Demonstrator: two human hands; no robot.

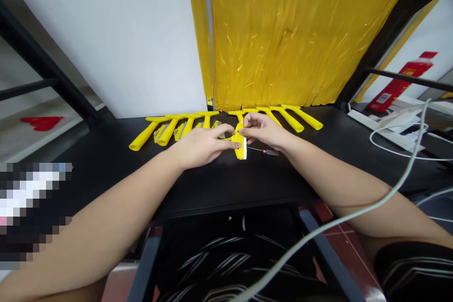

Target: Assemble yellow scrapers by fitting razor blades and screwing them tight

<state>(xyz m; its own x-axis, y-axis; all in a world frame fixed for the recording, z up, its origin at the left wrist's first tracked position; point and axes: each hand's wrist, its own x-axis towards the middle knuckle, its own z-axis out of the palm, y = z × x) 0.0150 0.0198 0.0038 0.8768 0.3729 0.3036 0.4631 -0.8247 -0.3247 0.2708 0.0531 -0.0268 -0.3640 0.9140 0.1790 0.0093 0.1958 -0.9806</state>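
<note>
Black surface (219,193) with yellow handles (144,135) laid in a row along the surface's back edge. Above the surface's middle are 2 hands: the left hand (207,144), nearly closed, pinches a yellow piece (241,153); the right hand (265,130), fingers curled, touches that piece, its grip unclear. Just right of the surface's middle lies a slim tool (269,152).

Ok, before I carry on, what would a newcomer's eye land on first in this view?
Probably the glossy, wrinkled yellow plastic sheeting upright behind the black tabletop, with a row of yellow T-shaped plastic tools along the tabletop's back edge. Next, the small yellow piece with a white edge between the hands, and the red plastic bottle at far right.
</note>
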